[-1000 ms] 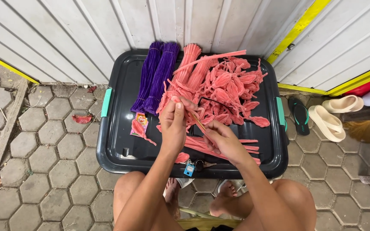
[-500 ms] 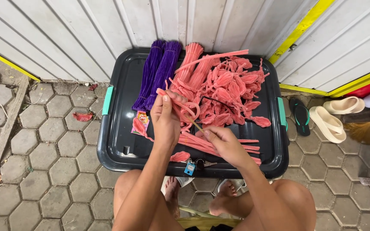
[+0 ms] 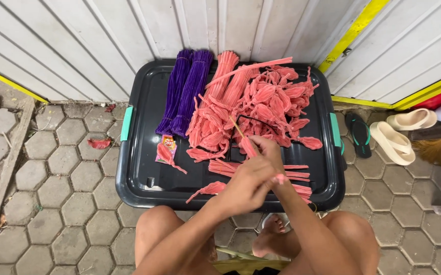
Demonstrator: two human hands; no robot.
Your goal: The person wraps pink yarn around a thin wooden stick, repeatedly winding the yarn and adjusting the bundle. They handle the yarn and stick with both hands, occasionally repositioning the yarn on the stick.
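My left hand (image 3: 243, 186) and my right hand (image 3: 270, 152) meet above the front of a black plastic lid (image 3: 139, 168). Together they grip a thin wooden stick (image 3: 237, 127) with a pink fuzzy piece (image 3: 248, 146) against it. Another pink bit (image 3: 280, 179) pokes out between the fingers. Behind the hands lies a heap of looped pink fuzzy wire (image 3: 271, 97). Straight pink lengths (image 3: 225, 167) lie just under the hands. Two purple fuzzy-wire bundles (image 3: 185, 91) rest at the lid's back left.
A small colourful packet (image 3: 167, 146) lies on the lid's left part. Cream sandals (image 3: 401, 133), a dark flip-flop (image 3: 360, 135) and a broom head (image 3: 440, 150) sit to the right. A white ribbed wall (image 3: 129, 35) stands behind. Hexagonal paving (image 3: 52, 178) surrounds the lid; my knees are below.
My left hand has come down and to the right from the pink heap and now closes against my right hand at the stick. The right hand barely moved.
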